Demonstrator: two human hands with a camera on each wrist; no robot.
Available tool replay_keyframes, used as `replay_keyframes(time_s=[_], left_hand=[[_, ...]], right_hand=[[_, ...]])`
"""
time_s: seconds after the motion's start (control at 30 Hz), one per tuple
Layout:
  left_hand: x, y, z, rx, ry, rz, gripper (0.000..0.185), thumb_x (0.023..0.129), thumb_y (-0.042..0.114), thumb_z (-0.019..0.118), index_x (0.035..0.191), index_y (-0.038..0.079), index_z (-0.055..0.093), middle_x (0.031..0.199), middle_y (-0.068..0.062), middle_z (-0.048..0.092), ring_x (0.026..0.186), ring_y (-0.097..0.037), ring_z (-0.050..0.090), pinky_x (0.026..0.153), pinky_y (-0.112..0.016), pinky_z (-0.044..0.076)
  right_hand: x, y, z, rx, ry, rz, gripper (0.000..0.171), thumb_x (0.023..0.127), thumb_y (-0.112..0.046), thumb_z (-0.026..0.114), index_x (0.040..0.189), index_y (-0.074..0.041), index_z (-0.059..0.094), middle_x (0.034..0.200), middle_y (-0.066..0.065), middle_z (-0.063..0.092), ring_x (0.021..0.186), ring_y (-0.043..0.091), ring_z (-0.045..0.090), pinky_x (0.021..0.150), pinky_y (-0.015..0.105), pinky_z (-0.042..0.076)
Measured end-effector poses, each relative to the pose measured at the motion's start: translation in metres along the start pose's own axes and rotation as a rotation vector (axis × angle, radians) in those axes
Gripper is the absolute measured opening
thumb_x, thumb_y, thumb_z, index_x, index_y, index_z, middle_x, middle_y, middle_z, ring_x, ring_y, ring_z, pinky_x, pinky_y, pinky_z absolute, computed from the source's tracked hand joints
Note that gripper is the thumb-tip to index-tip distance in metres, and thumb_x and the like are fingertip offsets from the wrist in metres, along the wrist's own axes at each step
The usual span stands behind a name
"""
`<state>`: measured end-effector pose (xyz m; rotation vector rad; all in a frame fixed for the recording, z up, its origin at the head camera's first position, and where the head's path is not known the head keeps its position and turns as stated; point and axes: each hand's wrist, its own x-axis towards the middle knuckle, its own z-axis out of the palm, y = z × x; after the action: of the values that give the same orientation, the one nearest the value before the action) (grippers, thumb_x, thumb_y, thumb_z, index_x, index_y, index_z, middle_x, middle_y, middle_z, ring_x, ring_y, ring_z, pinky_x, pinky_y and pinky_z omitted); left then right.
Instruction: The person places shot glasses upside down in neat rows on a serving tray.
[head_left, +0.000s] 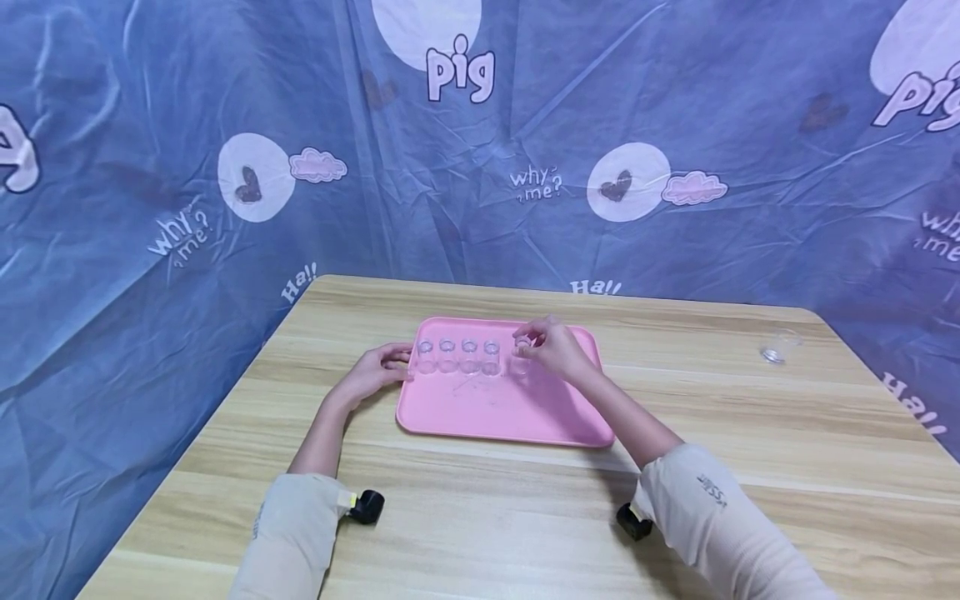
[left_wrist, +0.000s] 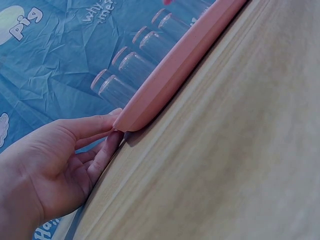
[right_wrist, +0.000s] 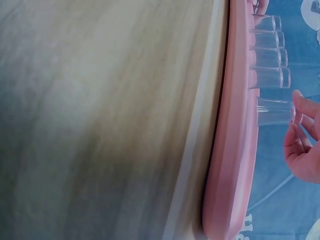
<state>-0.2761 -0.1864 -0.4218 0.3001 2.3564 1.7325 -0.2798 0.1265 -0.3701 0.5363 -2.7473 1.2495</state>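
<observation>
On a pink tray [head_left: 502, 421] stands a row of small clear glasses [left_wrist: 137, 67] toward its far left. My left hand [head_left: 372, 372] is at the tray's left edge, and in the left wrist view its thumb and fingers pinch the rim. With thumb and fingertips, my right hand [head_left: 557, 348] pinches the upper end of another clear glass [right_wrist: 274, 111] to the right of that row. This glass is upright-standing in line, its wider end down at the tray. Whether it touches the tray floor is hidden by the rim.
A clear glass object [head_left: 772, 355] lies far right on the wooden table [head_left: 480, 517], its exact shape hard to make out. Behind the table hangs a blue printed cloth [head_left: 450, 225]. The tray's raised rim runs all around.
</observation>
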Motion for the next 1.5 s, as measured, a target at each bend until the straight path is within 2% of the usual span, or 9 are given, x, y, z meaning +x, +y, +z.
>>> replay_keyframes(time_s=[0.2, 0.83, 1.07, 1.27, 1.5], left_hand=[[0.001, 0.0, 0.0, 0.018, 0.016, -0.017, 0.053, 0.082, -0.001, 0.063, 0.132, -0.003, 0.045, 0.114, -0.019, 0.053, 0.096, -0.026, 0.054, 0.077, -0.027, 0.049], [-0.001, 0.0, 0.0, 0.019, 0.008, -0.002, 0.054, 0.082, 0.001, 0.064, 0.132, -0.006, 0.043, 0.114, -0.021, 0.052, 0.097, -0.026, 0.054, 0.077, -0.026, 0.049], [-0.019, 0.03, 0.005, 0.015, -0.014, -0.008, 0.052, 0.083, -0.006, 0.059, 0.131, -0.012, 0.039, 0.117, -0.03, 0.049, 0.102, -0.036, 0.051, 0.081, -0.032, 0.048], [-0.019, 0.031, 0.005, 0.017, -0.016, -0.007, 0.051, 0.083, -0.006, 0.058, 0.131, -0.013, 0.04, 0.116, -0.029, 0.049, 0.099, -0.033, 0.052, 0.083, -0.038, 0.048], [-0.018, 0.03, 0.005, -0.003, -0.016, 0.001, 0.052, 0.082, -0.007, 0.058, 0.13, -0.013, 0.039, 0.116, -0.03, 0.049, 0.098, -0.032, 0.053, 0.082, -0.036, 0.049]], right_hand=[[0.0, 0.001, 0.005, 0.011, -0.002, -0.006, 0.021, 0.076, -0.001, 0.071, 0.096, 0.004, 0.067, 0.085, 0.011, 0.053, 0.077, 0.022, 0.053, 0.066, 0.029, 0.047], [0.001, 0.003, 0.013, -0.038, -0.007, -0.051, 0.019, 0.076, 0.001, 0.07, 0.095, 0.002, 0.067, 0.083, 0.009, 0.051, 0.078, 0.024, 0.054, 0.068, 0.032, 0.047], [0.003, 0.004, 0.015, -0.054, -0.017, -0.051, 0.019, 0.077, 0.0, 0.069, 0.095, 0.001, 0.068, 0.083, 0.009, 0.053, 0.079, 0.024, 0.055, 0.069, 0.032, 0.047], [0.003, 0.003, 0.015, -0.063, -0.023, -0.044, 0.021, 0.076, 0.0, 0.069, 0.097, 0.001, 0.067, 0.084, 0.008, 0.052, 0.079, 0.025, 0.054, 0.068, 0.032, 0.047], [0.002, 0.0, 0.008, -0.094, -0.049, -0.039, 0.033, 0.077, -0.006, 0.071, 0.108, 0.001, 0.063, 0.094, 0.013, 0.055, 0.085, 0.026, 0.054, 0.073, 0.036, 0.047]])
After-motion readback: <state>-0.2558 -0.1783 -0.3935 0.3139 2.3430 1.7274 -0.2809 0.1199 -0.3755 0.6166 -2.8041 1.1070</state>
